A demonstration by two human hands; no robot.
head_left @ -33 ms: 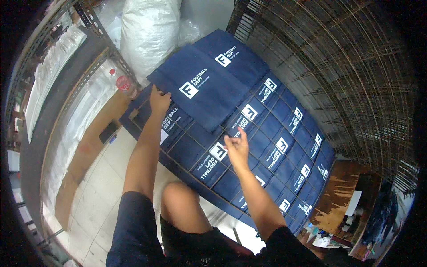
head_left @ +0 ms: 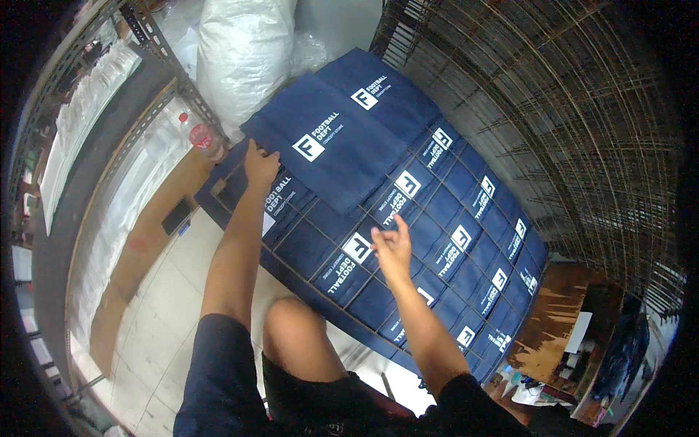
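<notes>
A: Where is the flat navy fabric piece with the white square print [head_left: 349,164]?
B: It lies over the thin metal wire grid [head_left: 437,207], overlapping a second navy fabric piece with the same kind of print [head_left: 400,113]. More printed navy pieces show between the wires.
A: And the person's left hand [head_left: 261,166]?
B: Its fingers touch the near left edge of the first piece; whether they pinch it, one cannot tell.
A: The right hand [head_left: 393,251]?
B: Its fingers are loosely bent and released, holding nothing, over the grid near that piece's lower corner.
A: What stands beyond?
B: A bulging white woven sack [head_left: 244,65], with a clear red-capped plastic bottle [head_left: 204,138] near it.
</notes>
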